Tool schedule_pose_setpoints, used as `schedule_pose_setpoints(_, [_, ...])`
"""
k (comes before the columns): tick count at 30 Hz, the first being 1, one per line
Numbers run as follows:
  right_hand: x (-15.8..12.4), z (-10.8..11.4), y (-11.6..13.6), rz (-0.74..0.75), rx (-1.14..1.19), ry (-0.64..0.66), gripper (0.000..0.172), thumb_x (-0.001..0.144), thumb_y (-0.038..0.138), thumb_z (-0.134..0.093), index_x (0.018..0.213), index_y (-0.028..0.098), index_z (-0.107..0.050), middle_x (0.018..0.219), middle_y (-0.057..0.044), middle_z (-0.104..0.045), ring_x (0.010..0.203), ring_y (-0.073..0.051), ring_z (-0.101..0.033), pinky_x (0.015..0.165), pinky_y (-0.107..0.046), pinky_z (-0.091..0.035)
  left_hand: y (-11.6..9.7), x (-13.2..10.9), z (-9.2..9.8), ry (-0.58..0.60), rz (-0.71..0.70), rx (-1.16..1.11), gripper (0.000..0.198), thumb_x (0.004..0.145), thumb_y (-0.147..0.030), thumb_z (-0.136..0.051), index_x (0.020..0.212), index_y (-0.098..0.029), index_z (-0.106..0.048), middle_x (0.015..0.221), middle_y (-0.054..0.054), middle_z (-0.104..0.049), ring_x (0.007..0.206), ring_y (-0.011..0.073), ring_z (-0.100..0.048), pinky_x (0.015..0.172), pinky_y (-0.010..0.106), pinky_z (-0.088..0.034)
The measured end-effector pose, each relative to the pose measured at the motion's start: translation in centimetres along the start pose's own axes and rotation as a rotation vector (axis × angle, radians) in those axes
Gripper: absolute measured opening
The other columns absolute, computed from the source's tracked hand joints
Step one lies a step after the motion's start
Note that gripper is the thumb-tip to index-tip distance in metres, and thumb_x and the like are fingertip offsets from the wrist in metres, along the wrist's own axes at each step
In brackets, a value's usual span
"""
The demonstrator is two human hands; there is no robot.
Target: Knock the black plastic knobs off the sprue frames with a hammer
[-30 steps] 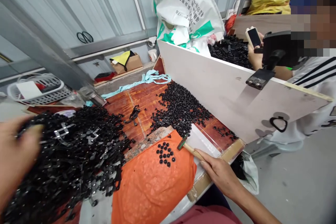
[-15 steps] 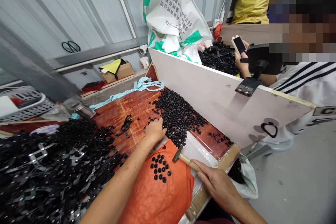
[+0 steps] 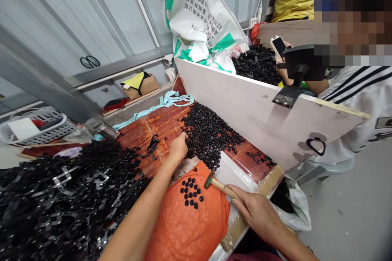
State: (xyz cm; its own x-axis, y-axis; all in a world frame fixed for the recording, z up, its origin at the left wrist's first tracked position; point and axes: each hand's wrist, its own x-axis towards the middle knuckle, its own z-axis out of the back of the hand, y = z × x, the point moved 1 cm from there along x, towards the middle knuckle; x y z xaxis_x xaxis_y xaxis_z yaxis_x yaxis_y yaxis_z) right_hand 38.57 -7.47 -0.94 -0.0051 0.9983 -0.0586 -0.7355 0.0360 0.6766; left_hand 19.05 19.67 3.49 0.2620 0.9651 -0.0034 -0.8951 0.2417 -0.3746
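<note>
My right hand [image 3: 255, 214] grips the wooden handle of a small hammer [image 3: 225, 188]. The hammer's dark green head lies over the right edge of an orange cloth [image 3: 186, 232]. Several small round black caps [image 3: 191, 192] are grouped on that cloth, left of the hammer head. My left hand [image 3: 178, 147] is at the left edge of a heap of small black parts [image 3: 211, 132], its fingers curled in. What its fingertips hold, if anything, is hidden. Just below it, a grey block [image 3: 185, 168] shows beside the cloth.
A large pile of black strap-like parts with metal pieces [image 3: 70, 195] covers the left side. A white board [image 3: 239, 98] borders the table on the right; behind it a person holds a phone [image 3: 278, 47]. A light blue cloth strip [image 3: 153, 108] lies along the back.
The view has shifted slightly. My left hand has moved a little away from me along the heap's left edge, its fingers curled. The right hand keeps its hold on the hammer.
</note>
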Motion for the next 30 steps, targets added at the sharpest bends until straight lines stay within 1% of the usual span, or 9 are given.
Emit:
schedule_pose_setpoints(4, [-0.1,-0.2,-0.2,0.003,-0.032,-0.013,0.038,0.105,0.041,-0.041,0.139,0.036,-0.058,0.117,0.0,-0.076,0.097,-0.024,-0.075,0.077,-0.033,-0.059,1.2,0.3,0.6,-0.081,0.107,-0.281,0.048,0.087,-0.007,-0.042,0.131,-0.023,-0.051,0.099,0.006,-0.067,0.095,0.0188,-0.067,0.086,0.031,-0.05])
schedule_pose_setpoints(7, [-0.1,-0.4,-0.4,0.006,-0.028,-0.034,0.039,0.105,0.041,-0.04,0.139,0.037,-0.058,0.118,0.0,-0.076,0.097,-0.024,-0.075,0.077,-0.032,-0.059,1.6,-1.2,1.7,-0.04,0.166,-0.544,0.043,0.089,-0.014,-0.037,0.13,-0.019,-0.05,0.089,0.003,-0.062,0.074,0.0135,-0.065,0.073,0.027,-0.053])
schedule_pose_setpoints(10, [-0.1,-0.6,-0.8,0.005,-0.024,-0.03,0.041,0.105,0.044,-0.04,0.14,0.038,-0.058,0.11,-0.001,-0.078,0.091,-0.024,-0.076,0.078,-0.033,-0.059,2.2,-4.6,3.1,0.045,0.178,-0.749,0.034,0.084,-0.02,-0.043,0.113,-0.016,-0.059,0.084,0.002,-0.06,0.063,0.0109,-0.059,0.065,0.025,-0.051])
schedule_pose_setpoints(15, [0.2,-0.7,-1.7,-0.038,0.031,0.033,0.044,0.103,0.047,-0.038,0.143,0.037,-0.056,0.104,-0.002,-0.078,0.089,-0.026,-0.074,0.085,-0.037,-0.056,3.1,-12.0,4.4,0.197,0.228,-1.187,0.022,0.078,-0.03,-0.064,0.095,-0.016,-0.064,0.078,0.0,-0.058,0.062,0.0093,-0.048,0.061,0.022,-0.04])
schedule_pose_setpoints(18, [0.6,-0.3,-1.8,-0.065,0.199,0.052,0.042,0.101,0.046,-0.042,0.135,0.03,-0.062,0.104,-0.002,-0.076,0.093,-0.026,-0.071,0.085,-0.035,-0.054,2.9,-15.8,3.7,0.244,0.175,-1.158,0.035,0.077,-0.044,-0.076,0.097,-0.018,-0.065,0.081,0.0,-0.059,0.072,0.0123,-0.049,0.069,0.023,-0.039])
schedule_pose_setpoints(20, [1.1,0.0,-0.8,-0.045,0.361,0.026,0.038,0.099,0.043,-0.048,0.128,0.025,-0.065,0.107,-0.003,-0.074,0.1,-0.025,-0.067,0.087,-0.033,-0.051,2.3,-17.9,2.9,0.277,0.143,-1.105,0.043,0.072,-0.05,-0.082,0.096,-0.019,-0.064,0.087,0.0,-0.059,0.082,0.015,-0.051,0.075,0.024,-0.04])
schedule_pose_setpoints(22, [1.8,0.3,1.2,-0.015,0.515,0.011,0.034,0.095,0.039,-0.054,0.122,0.022,-0.066,0.109,-0.004,-0.071,0.102,-0.024,-0.064,0.089,-0.031,-0.049,1.5,-19.9,1.9,0.328,0.141,-1.095,0.047,0.074,-0.057,-0.079,0.094,-0.019,-0.061,0.089,0.001,-0.056,0.085,0.0152,-0.049,0.075,0.025,-0.04])
schedule_pose_setpoints(27, [3.5,-0.1,7.3,0.145,0.837,0.13,0.035,0.088,0.029,-0.062,0.122,0.021,-0.065,0.108,-0.003,-0.068,0.104,-0.02,-0.061,0.093,-0.028,-0.046,-0.3,-23.7,0.8,0.581,0.152,-1.155,0.047,0.09,-0.065,-0.058,0.092,-0.019,-0.05,0.074,-0.005,-0.037,0.063,0.0091,-0.031,0.058,0.024,-0.028])
schedule_pose_setpoints(30, [3.7,-1.5,8.9,0.168,0.85,0.224,0.02,0.087,0.031,-0.064,0.102,0.017,-0.069,0.093,-0.002,-0.067,0.087,-0.017,-0.059,0.077,-0.025,-0.046,-0.2,-24.9,0.7,0.696,0.161,-1.176,0.049,0.091,-0.069,-0.051,0.098,-0.021,-0.047,0.068,-0.007,-0.036,0.058,0.0088,-0.026,0.053,0.025,-0.02])
